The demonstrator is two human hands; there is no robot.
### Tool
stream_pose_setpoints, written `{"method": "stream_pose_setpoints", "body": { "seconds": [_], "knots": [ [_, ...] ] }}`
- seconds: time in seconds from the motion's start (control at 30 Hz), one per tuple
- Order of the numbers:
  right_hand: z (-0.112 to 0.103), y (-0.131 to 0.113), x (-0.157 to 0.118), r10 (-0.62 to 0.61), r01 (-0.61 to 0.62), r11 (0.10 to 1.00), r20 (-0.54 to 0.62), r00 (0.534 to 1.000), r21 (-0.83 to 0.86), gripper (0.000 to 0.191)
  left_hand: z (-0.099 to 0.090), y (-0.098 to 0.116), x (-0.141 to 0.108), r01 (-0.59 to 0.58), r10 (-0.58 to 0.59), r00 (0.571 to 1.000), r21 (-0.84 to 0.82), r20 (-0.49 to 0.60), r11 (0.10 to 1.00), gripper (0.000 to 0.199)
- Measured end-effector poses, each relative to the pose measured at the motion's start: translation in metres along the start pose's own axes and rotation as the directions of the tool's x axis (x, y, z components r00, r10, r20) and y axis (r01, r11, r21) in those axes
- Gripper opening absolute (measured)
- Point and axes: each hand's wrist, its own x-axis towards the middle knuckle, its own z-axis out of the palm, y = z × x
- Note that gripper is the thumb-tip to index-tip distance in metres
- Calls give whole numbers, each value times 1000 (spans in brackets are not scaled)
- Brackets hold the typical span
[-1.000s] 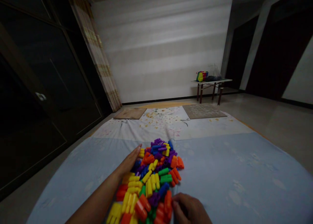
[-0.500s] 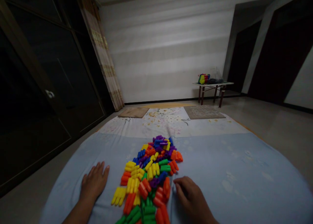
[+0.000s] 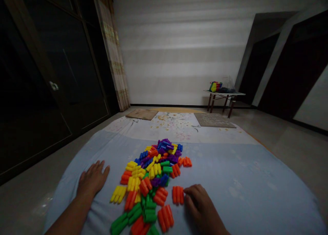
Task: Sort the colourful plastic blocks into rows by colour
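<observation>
Resting palm down at left, the left hand (image 3: 93, 178) lies flat on a pale blue and white floral cloth (image 3: 217, 166), fingers extended, thumb spread, holding nothing. Right hand (image 3: 201, 206) at right of the pile, fingers curled, index fingertip at the right edge of an orange-red ribbed plastic piece (image 3: 178, 195). Touching or just beside it; cannot tell which, nor whether thumb and finger are together, the thumb being poorly seen. The two hands are well apart, the pile between them.

Pile: a long heap of glossy ribbed plastic pieces (image 3: 155, 170), yellow, green, blue, purple and orange-red, running from near to far along the middle of the cloth. Purple and blue thickest at the far end; yellow along the left side; green and orange-red at the near end. The piece by the right hand lies apart, just right of the heap. A yellow three-ribbed piece (image 3: 118, 194) sits at the left edge, on the left hand's side.

Far left on the cloth, a brown flat rectangular board (image 3: 142, 114); far right, a grey-brown patterned rectangular mat (image 3: 214, 120). Beyond, at right, a small dark-legged table (image 3: 238, 93) bears a multicoloured bag (image 3: 215, 86).
</observation>
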Motion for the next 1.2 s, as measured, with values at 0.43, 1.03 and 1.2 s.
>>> {"method": "stream_pose_setpoints", "body": {
  "seconds": [0.43, 1.03, 1.2],
  "knots": [
    [19, -74, 60, -277, 284, 955, 90, 957, -80, 22, -10, 41, -41, 81, -96, 977, -89, -188, 993, 53],
    [95, -111, 123, -213, 466, 772, 514, 831, -433, 44, -1, 37, -40, 76, -87, 991, -114, -97, 991, 68],
    [61, -84, 126, -183, 417, 762, 454, 872, -495, 40, 0, 37, -39, 75, -84, 994, -110, -72, 991, 72]
  ]
}}
